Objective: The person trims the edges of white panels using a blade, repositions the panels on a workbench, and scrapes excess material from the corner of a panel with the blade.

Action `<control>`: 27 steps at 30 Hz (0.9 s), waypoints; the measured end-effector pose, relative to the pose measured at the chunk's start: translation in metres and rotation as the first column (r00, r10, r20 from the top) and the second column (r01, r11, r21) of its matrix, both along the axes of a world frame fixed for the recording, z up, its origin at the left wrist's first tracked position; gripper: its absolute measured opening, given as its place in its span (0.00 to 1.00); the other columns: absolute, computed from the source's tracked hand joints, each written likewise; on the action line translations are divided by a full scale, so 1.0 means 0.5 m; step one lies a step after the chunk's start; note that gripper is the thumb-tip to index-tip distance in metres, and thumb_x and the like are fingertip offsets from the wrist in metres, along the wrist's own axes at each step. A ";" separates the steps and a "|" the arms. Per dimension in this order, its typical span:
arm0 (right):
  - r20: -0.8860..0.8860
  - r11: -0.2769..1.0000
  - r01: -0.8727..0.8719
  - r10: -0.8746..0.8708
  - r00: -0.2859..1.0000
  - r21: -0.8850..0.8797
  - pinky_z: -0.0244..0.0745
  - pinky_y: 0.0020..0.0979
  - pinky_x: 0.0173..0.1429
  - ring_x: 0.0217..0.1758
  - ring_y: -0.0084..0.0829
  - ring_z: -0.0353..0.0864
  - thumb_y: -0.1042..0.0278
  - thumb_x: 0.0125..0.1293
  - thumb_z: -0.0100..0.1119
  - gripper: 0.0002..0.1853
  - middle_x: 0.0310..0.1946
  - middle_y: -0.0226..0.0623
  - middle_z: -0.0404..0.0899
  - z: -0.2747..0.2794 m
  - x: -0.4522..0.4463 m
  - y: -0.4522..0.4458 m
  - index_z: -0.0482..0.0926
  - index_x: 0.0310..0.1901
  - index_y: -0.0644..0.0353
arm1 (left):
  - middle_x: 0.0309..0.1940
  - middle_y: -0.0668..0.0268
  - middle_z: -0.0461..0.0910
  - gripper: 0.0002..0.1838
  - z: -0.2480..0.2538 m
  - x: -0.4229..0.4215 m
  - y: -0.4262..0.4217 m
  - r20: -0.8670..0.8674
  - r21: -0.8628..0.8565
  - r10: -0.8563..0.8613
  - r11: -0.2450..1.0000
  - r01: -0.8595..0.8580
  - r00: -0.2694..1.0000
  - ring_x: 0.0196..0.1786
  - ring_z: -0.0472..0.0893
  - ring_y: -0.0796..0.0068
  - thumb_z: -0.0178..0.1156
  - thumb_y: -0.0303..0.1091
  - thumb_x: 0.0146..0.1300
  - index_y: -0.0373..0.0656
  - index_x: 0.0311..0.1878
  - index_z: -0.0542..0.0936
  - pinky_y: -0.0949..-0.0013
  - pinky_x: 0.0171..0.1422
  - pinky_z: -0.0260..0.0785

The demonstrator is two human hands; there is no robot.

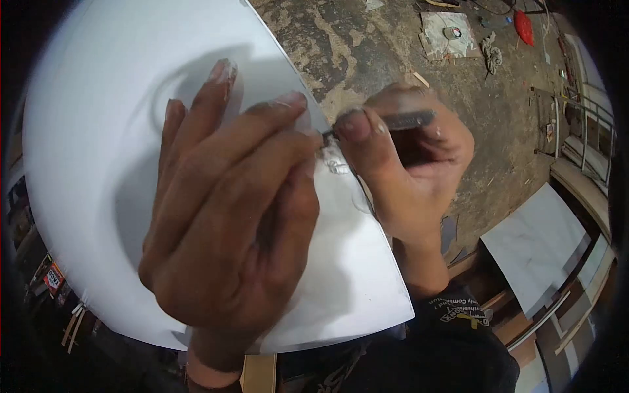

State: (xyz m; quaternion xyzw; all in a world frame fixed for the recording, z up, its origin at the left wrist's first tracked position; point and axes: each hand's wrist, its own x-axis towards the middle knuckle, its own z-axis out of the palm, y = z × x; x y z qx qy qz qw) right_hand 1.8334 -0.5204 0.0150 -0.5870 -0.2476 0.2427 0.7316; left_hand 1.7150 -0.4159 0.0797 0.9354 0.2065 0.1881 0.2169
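Observation:
A large white panel [85,164] lies below my hands, its right edge running down under them. My right hand [419,157] is closed at that edge around a slim dark metal tool [409,120], whose kind I cannot make out. The tool's narrow end points left, toward the fingertips of my left hand [229,203]. On my left hand, thumb and index finger are pressed together over the panel's edge, with the other fingers raised; whatever they pinch is hidden. Just beneath the fingertips, a small shiny whitish smear or crumpled bit [336,164] sits at the edge.
The stained concrete floor [341,52] spreads beyond the panel. On it are a small can [452,33] on a spattered sheet, a rag [491,52] and a red item [523,27]. At right, another white sheet [537,242] lies near stacked boards and a metal rail [583,124].

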 end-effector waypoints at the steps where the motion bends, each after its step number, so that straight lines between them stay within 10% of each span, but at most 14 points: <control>1: 0.014 1.000 0.003 -0.003 1.000 -0.002 0.66 0.22 0.34 0.28 0.17 0.73 0.76 0.62 0.69 0.06 0.27 0.31 0.80 -0.001 -0.006 -0.010 0.80 0.32 0.65 | 0.49 0.60 0.86 0.09 0.001 -0.005 -0.009 -0.006 -0.008 0.001 1.000 -0.001 1.000 0.64 0.79 0.57 0.65 0.22 0.61 0.44 0.44 0.85 0.44 0.77 0.61; 27: -0.053 0.999 -0.008 0.011 0.999 0.042 0.66 0.20 0.30 0.26 0.16 0.75 0.79 0.63 0.66 0.03 0.25 0.32 0.80 0.002 -0.015 -0.043 0.81 0.32 0.67 | 0.51 0.60 0.86 0.10 0.000 -0.014 -0.035 0.009 0.019 -0.047 0.999 0.047 0.999 0.67 0.77 0.56 0.65 0.22 0.61 0.44 0.45 0.85 0.46 0.76 0.63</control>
